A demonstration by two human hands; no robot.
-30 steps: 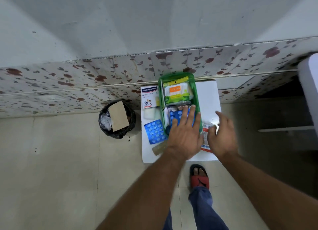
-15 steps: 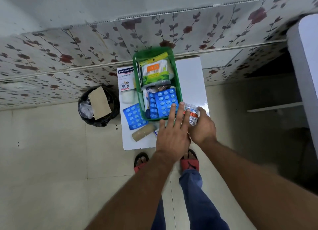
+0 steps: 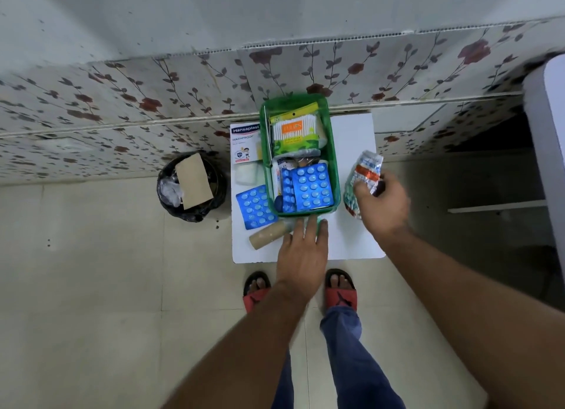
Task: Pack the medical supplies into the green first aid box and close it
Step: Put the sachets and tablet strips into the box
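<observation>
Green box open on white table, against flowered wall; inside: cotton swab pack at far end, blue pill strips at near end; right of box, right hand grips crumpled silver-orange strip pack, lifted off bare tabletop; left hand flat, fingers spread, just near box's front rim; left of box: plaster carton, blue strip, brown roll crowd that edge.

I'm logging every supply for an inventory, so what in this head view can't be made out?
- Crinkled packet in the right hand: print blurred.
- Items deep in the green box: hidden under the blue blister packs and cotton buds.
- The box's lid: not identifiable.
</observation>
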